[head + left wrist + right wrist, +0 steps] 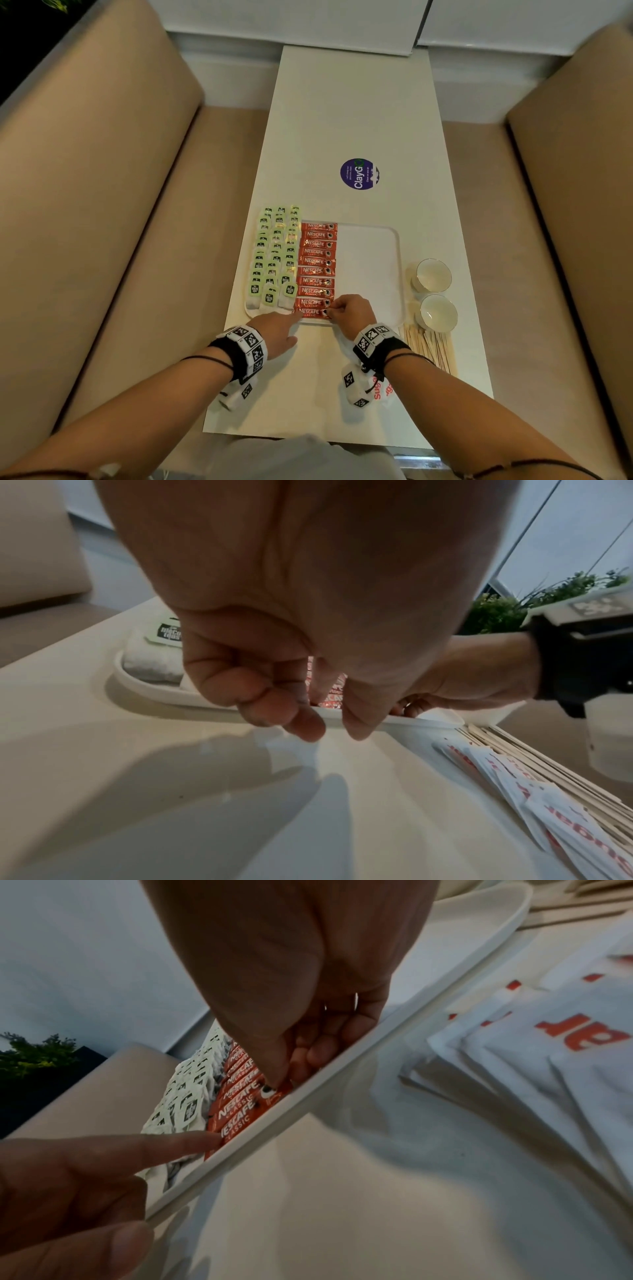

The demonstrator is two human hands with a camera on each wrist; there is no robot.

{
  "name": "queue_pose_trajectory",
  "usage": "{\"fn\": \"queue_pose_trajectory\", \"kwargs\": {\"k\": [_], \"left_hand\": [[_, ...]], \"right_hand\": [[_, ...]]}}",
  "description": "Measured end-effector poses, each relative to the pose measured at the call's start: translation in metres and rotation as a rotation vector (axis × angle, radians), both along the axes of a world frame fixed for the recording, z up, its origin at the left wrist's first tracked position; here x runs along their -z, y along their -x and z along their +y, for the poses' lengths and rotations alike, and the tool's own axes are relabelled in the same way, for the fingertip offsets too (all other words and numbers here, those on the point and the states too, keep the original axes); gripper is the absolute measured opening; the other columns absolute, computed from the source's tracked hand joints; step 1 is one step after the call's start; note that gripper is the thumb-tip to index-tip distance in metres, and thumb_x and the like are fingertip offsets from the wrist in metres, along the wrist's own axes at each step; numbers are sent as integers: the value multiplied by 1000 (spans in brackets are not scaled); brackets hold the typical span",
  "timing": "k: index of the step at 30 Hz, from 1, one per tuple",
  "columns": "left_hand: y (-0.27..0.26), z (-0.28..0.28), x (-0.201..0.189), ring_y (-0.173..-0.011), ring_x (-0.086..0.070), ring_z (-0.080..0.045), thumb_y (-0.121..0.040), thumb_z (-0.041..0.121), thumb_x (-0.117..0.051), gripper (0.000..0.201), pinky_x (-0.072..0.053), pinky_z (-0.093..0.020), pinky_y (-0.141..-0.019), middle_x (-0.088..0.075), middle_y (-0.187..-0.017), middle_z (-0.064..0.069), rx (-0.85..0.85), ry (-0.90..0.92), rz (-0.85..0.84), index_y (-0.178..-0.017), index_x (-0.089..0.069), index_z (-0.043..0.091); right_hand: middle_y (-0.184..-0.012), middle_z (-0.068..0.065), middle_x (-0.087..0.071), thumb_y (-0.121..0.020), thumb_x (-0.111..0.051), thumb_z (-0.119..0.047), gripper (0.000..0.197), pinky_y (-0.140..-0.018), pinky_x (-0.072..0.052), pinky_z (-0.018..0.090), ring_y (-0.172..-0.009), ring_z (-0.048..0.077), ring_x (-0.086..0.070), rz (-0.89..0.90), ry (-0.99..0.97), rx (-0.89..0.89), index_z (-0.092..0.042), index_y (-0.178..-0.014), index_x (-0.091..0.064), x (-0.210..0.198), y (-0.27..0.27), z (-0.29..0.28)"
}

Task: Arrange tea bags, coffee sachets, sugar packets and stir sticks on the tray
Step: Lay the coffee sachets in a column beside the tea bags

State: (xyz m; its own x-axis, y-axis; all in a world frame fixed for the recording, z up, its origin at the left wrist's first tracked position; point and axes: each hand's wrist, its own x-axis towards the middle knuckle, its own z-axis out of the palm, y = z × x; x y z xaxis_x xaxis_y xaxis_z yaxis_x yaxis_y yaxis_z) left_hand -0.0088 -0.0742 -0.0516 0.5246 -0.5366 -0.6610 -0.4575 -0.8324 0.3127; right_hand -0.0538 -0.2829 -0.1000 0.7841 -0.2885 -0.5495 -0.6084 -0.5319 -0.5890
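Observation:
A white tray (370,267) lies on the table. Green-tagged tea bags (274,253) fill its left side in three columns. Beside them runs one column of red coffee sachets (318,263). The tray's right half is bare. My right hand (331,311) pinches the right end of the nearest sachet (313,312) at the tray's front rim; in the right wrist view its fingertips (284,1080) sit on that sachet (236,1123). My left hand (297,327) touches the sachet's left end with a straight index finger (192,1141). White sugar packets (382,390) lie under my right wrist. Wooden stir sticks (433,346) lie right of them.
Two white bowls (431,274) (438,312) stand right of the tray, just beyond the sticks. A round purple sticker (359,173) marks the table's middle. Beige benches (102,205) flank the narrow table on both sides.

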Motion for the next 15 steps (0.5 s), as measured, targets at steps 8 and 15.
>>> {"fn": "queue_pose_trajectory", "kwargs": {"k": [8, 15], "left_hand": [[0, -3, 7, -105, -65, -29, -99, 45, -47, 63, -52, -35, -83, -64, -127, -10, 35, -55, -22, -155, -22, 31], [-2, -3, 5, -108, -64, -28, -99, 44, -48, 65, -52, -35, -86, -63, -131, -9, 17, -30, -9, -156, -21, 31]], "right_hand": [[-85, -7, -67, -85, -72, -28, 11, -78, -57, 35, -81, 12, -64, -24, 67, 17, -22, -86, -62, -2, 1, -2], [-91, -8, -67, -90, -70, -41, 16, -79, -57, 34, -84, 11, -64, -48, 110, 10, -27, -97, -66, -5, -1, -2]]}}
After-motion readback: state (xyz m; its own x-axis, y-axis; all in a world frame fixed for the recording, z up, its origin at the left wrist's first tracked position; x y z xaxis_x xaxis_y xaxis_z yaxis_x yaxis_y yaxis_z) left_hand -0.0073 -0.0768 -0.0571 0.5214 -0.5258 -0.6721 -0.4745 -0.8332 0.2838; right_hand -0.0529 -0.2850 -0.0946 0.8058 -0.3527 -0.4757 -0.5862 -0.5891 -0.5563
